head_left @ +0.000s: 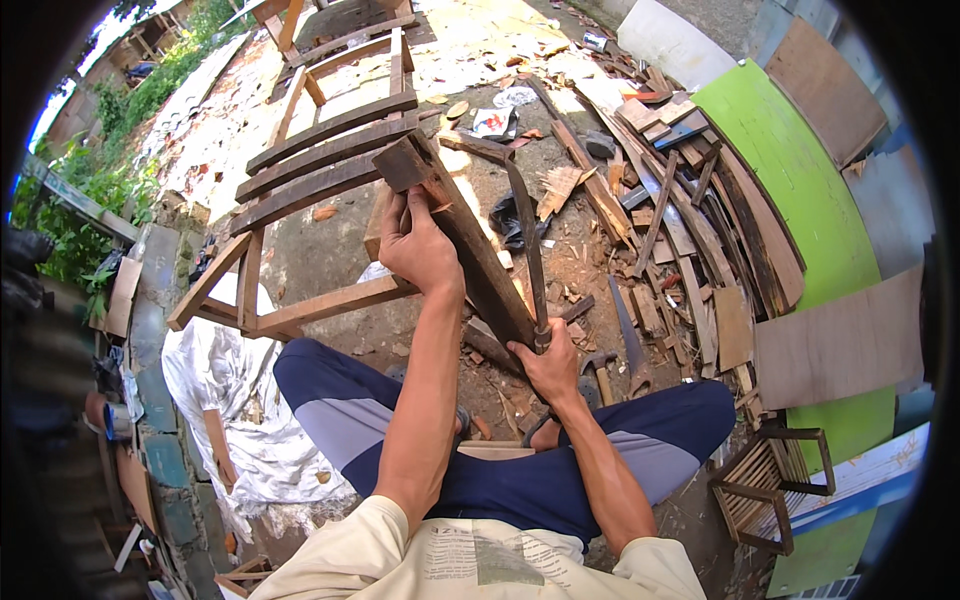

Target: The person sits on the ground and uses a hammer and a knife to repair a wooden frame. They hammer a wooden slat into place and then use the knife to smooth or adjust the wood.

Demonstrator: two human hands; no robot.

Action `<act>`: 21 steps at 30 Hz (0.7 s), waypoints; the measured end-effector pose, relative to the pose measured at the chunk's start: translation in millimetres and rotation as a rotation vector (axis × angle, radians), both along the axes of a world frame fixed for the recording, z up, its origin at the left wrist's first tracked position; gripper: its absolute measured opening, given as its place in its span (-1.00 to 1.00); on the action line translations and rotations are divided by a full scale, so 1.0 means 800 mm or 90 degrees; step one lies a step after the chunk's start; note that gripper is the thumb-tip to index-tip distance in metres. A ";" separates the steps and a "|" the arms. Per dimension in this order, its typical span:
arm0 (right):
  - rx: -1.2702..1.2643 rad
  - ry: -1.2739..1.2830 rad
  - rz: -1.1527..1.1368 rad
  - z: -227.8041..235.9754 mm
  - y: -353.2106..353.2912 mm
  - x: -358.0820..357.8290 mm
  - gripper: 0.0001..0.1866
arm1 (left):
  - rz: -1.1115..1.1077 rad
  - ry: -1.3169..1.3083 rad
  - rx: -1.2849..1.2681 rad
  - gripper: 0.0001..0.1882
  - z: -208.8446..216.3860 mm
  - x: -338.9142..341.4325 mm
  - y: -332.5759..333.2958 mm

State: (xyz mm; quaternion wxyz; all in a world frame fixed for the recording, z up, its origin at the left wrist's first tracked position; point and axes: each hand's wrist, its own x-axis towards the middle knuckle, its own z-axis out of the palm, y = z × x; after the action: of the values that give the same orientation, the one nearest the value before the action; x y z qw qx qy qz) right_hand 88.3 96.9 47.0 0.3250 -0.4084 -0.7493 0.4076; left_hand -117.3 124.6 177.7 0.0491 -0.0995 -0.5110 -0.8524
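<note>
My left hand [422, 245] is closed round the far end of a dark wooden beam [472, 245], which slants down toward my right knee. In my right hand [552, 368] is the handle of a machete [529, 235]. Its long dark blade points away from me, along the beam's right side; I cannot tell whether the two touch. My right thumb lies close to the beam's near end. A wooden frame with slats [320, 165] stands beyond my left hand.
A hammer [600, 380] and a saw [626, 325] lie right of my right hand. Scrap wood [690, 230] is heaped at the right, before a green panel [775, 140]. White sacking [205, 365] covers the ground at left. A small slatted wooden piece [765, 490] stands at lower right.
</note>
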 end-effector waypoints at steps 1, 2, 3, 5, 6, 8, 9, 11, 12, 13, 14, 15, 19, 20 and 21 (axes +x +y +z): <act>0.034 0.001 0.006 -0.003 -0.001 -0.001 -0.48 | 0.023 -0.010 0.028 -0.72 -0.002 0.000 0.006; 0.059 -0.009 0.006 -0.006 -0.001 -0.002 -0.48 | 0.045 -0.021 0.057 -0.73 -0.005 -0.001 0.009; 0.085 -0.018 0.005 -0.008 -0.001 -0.003 -0.48 | 0.038 -0.034 0.032 -0.75 -0.008 -0.002 0.011; 0.102 -0.016 0.002 -0.006 0.000 -0.003 -0.49 | 0.021 -0.060 -0.019 -0.77 -0.005 0.000 0.012; 0.094 -0.003 -0.001 -0.004 0.001 -0.002 -0.49 | 0.037 -0.039 -0.074 -0.77 -0.005 0.000 0.014; 0.070 0.004 -0.010 0.005 0.001 -0.004 -0.49 | 0.074 0.009 -0.184 -0.77 -0.007 -0.007 0.017; 0.054 -0.004 -0.017 0.010 0.002 -0.004 -0.48 | 0.080 -0.008 -0.161 -0.67 -0.015 -0.014 0.020; 0.008 -0.017 -0.046 0.015 0.009 0.006 -0.47 | -0.048 -0.224 0.055 -0.62 -0.003 -0.005 0.022; -0.022 -0.017 -0.062 0.017 0.013 0.010 -0.46 | -0.111 -0.331 0.163 -0.59 0.002 -0.001 0.022; -0.052 -0.017 -0.073 0.021 0.014 0.012 -0.45 | -0.187 -0.308 0.116 -0.51 0.003 -0.002 0.013; -0.066 -0.001 -0.081 0.026 0.014 0.012 -0.45 | -0.216 -0.267 0.072 -0.53 0.004 0.003 0.012; -0.079 0.015 -0.089 0.029 0.013 0.013 -0.44 | -0.246 -0.227 0.028 -0.54 0.005 0.009 0.012; -0.084 0.002 -0.096 0.030 0.015 0.019 -0.46 | -0.291 -0.067 -0.149 -0.51 0.001 0.013 0.025; -0.085 0.016 -0.090 0.032 0.014 0.019 -0.47 | -0.290 -0.035 -0.191 -0.48 0.000 0.010 0.030; -0.085 0.029 -0.084 0.034 0.013 0.019 -0.47 | -0.285 -0.047 -0.149 -0.42 0.000 0.007 0.036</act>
State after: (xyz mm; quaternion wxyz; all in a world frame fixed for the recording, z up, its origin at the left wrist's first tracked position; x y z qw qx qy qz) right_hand 103.3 107.0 74.4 0.3401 -0.4681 -0.6844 0.4437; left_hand -111.8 153.2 178.0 -0.1715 -0.1839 -0.5726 -0.7803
